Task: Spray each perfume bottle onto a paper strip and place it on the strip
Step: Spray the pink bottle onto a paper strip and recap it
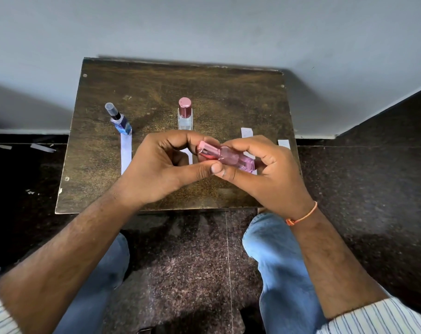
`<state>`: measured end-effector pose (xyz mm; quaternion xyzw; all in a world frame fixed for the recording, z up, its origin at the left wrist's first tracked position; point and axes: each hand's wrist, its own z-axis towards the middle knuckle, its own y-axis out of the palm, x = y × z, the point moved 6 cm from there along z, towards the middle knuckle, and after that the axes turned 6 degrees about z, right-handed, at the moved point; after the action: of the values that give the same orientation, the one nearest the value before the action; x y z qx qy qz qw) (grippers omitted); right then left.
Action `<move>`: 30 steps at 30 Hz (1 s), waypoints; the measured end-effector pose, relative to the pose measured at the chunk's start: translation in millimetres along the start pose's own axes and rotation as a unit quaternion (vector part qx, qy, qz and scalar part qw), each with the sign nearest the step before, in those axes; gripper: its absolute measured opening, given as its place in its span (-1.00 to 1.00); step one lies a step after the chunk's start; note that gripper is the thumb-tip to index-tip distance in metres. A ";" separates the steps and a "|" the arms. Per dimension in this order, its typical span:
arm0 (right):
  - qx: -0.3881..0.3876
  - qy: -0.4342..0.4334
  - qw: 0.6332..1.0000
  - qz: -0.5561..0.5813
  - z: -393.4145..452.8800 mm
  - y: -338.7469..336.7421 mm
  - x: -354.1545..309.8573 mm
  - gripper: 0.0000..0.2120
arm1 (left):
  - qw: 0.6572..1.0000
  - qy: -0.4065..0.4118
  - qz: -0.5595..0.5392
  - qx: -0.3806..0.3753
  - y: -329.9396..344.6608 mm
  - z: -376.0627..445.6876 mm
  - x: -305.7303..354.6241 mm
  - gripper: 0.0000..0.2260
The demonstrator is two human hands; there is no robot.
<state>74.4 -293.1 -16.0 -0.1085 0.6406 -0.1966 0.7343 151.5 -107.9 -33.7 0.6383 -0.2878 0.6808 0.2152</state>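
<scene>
A pink perfume bottle [231,158] lies tilted sideways above the small brown table [156,92]. My right hand [264,169] grips its body, and my left hand [166,165] pinches its clear pink cap [205,150]. A blue bottle [120,121] with a clear cap stands on the far end of a white paper strip [126,153] at the left. In the middle a clear bottle with a rose cap [185,114] stands on another strip [189,156], mostly hidden by my left hand. Two more strips [246,132] [283,143] lie at the right, partly hidden by my right hand.
The table stands against a grey wall [204,27] on a dark speckled floor [361,189]. Scraps of paper [42,147] lie on the floor at the left. My knees in blue jeans [276,249] are just below the table's near edge.
</scene>
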 end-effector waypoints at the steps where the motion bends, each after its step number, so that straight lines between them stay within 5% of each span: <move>1: 0.000 -0.006 1.000 -0.001 0.8 -0.8 0.4 -0.67 | 1.000 -0.004 -0.002 0.001 0.6 -0.4 -0.9 -0.67; 11: 0.017 0.042 0.990 0.133 3.6 -6.2 7.4 -0.68 | 0.997 -0.001 0.080 -0.006 3.8 -3.8 -2.7 -0.63; 16: 0.013 0.057 0.989 0.135 3.0 0.5 13.8 -0.63 | 0.986 0.058 0.151 0.048 -0.4 -4.8 5.5 -0.81; 26: 0.180 0.025 0.981 0.067 1.6 20.5 -12.1 -0.65 | 0.947 0.093 0.250 0.177 -14.7 -14.6 21.5 -0.75; 30: 0.227 0.029 0.972 0.058 0.9 27.6 -17.9 -0.65 | 0.940 0.088 0.278 0.176 -15.5 -14.0 21.0 -0.79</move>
<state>77.6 -260.7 -11.1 0.1036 0.6053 -0.2972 0.7312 149.4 -88.7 -11.3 0.4982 -0.3093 0.8067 -0.0734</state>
